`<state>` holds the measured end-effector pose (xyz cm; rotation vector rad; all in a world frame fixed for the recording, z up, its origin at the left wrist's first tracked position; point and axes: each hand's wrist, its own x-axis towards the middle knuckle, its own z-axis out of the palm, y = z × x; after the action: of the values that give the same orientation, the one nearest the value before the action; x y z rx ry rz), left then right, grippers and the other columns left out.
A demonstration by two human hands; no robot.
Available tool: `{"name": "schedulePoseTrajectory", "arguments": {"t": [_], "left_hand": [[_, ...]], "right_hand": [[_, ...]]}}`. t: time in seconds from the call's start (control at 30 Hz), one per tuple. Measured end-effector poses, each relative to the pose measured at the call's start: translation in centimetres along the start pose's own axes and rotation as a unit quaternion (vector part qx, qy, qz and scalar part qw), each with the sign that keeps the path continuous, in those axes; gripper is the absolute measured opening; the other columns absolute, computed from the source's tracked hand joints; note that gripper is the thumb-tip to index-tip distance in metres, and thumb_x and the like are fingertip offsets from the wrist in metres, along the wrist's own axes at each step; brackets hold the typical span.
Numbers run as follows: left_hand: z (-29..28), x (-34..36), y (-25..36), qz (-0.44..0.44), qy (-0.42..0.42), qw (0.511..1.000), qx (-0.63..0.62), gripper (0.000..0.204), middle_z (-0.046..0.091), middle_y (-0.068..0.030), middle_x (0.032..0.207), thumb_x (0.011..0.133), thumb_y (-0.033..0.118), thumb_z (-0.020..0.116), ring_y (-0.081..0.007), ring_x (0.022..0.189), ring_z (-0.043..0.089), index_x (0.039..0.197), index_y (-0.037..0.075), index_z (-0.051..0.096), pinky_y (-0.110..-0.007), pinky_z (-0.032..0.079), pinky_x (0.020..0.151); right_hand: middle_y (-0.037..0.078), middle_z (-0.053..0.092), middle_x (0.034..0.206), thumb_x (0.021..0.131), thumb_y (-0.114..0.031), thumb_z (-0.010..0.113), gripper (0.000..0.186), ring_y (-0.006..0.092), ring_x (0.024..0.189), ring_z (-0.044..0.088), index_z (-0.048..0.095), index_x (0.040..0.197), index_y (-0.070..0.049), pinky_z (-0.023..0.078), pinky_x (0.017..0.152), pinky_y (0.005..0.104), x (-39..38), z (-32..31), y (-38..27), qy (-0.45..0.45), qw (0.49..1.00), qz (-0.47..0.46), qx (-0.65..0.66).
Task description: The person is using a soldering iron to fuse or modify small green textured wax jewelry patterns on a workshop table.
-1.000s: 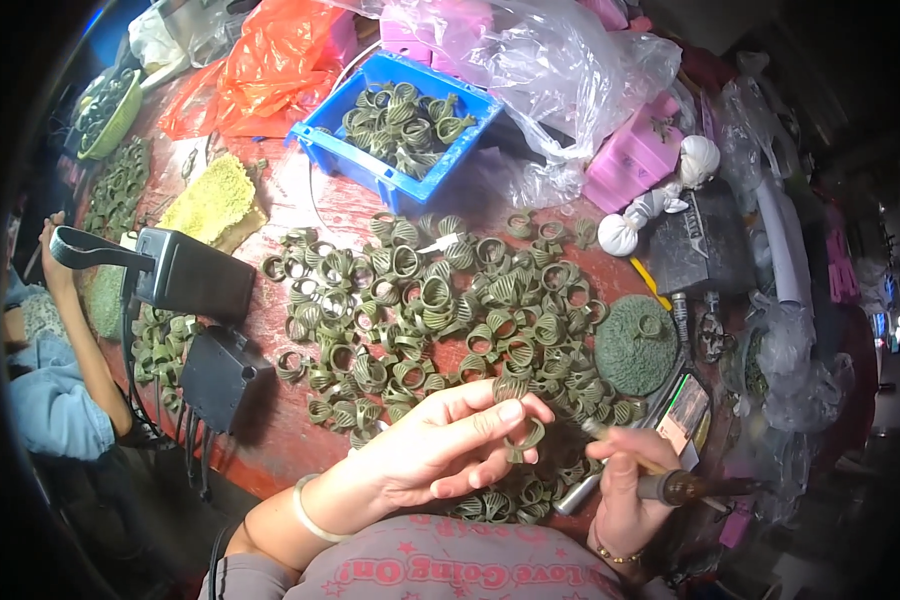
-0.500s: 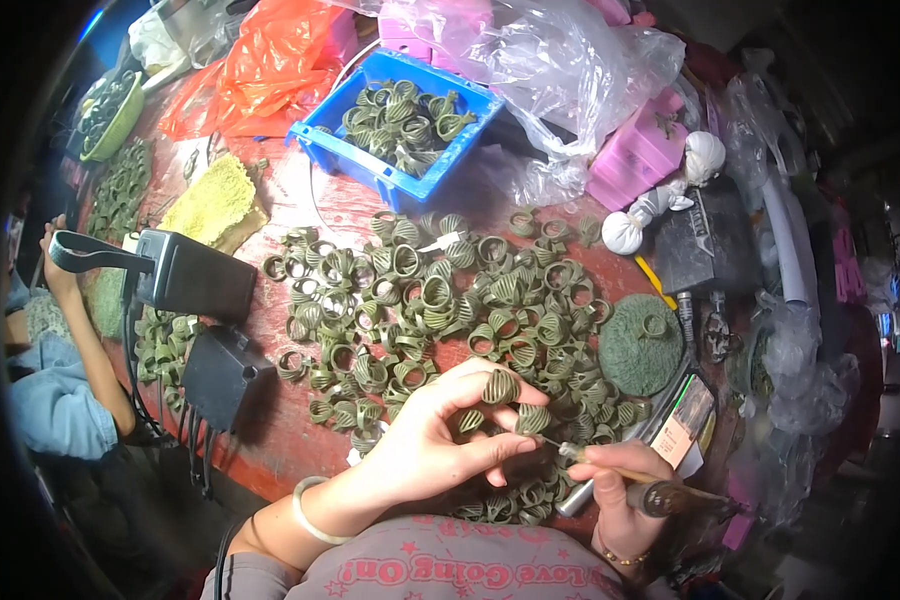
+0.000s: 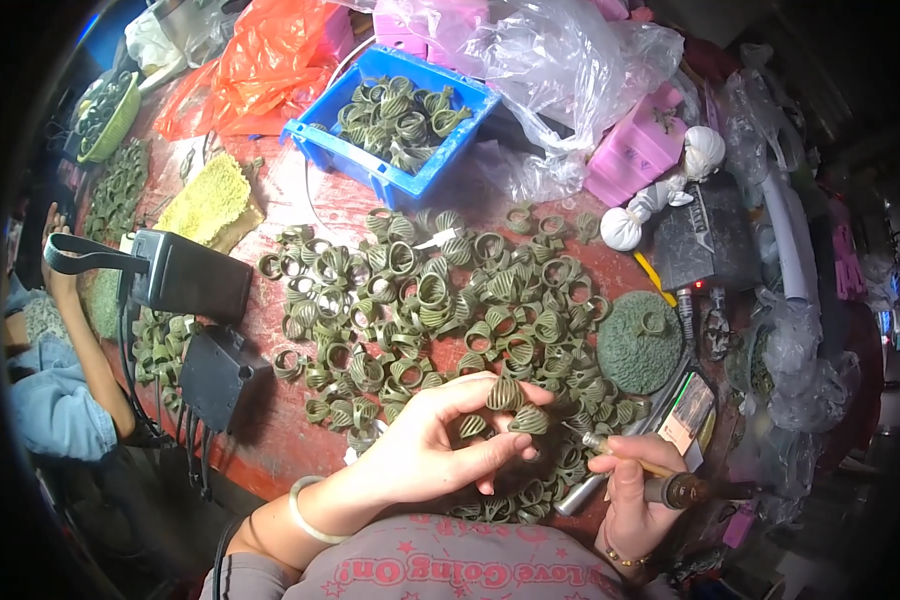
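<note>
Right grip (image 3: 634,497) pencil-style around slim tool (image 3: 596,442)

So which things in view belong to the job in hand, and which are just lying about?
In use, or likely so:
striped green rings, in the left hand
metal-tipped tool, in the right hand
loose rings heaped on the red table
blue bin of similar rings

Apparently just lying about:
orange plastic bag
clear plastic bag
pink container

Ring pile (image 3: 435,318) on surface (image 3: 288,445). Bin (image 3: 362,176) behind pile, rings (image 3: 398,124) inside. Two boxes (image 3: 195,278) left of pile, pad (image 3: 634,355) right.
</note>
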<state>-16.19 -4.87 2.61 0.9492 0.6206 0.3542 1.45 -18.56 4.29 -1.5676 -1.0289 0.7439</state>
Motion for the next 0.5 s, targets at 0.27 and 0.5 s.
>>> {"name": "schedulePoseTrajectory", "arguments": {"t": [0.27,0.5], "left_hand": [[-0.3,-0.1,-0.1,-0.017,-0.009,0.998,0.066,0.029,0.065,-0.0055,0.088,0.088,0.001,0.062,-0.0048,0.059,0.058,0.118,0.002,0.062,-0.018,0.047,0.049],[-0.4,0.0,0.0,0.012,0.002,0.992,0.126,0.021,0.064,-0.0070,0.090,0.084,0.002,0.066,-0.0113,0.066,0.062,0.105,0.001,0.067,-0.023,0.051,0.053]], "right_hand": [[0.008,0.064,0.072,0.090,-0.015,0.060,0.016,0.0147,0.066,0.055,0.062,0.094,0.001,0.042,0.064,0.0264,0.6,1.5,-1.3,0.004,1.000,0.002,-0.026],[0.013,0.066,0.082,0.088,0.000,0.061,0.011,0.0169,0.067,0.064,0.065,0.098,0.002,0.050,0.056,0.0244,0.9,1.1,-1.4,-0.025,0.999,0.001,-0.047]]}}
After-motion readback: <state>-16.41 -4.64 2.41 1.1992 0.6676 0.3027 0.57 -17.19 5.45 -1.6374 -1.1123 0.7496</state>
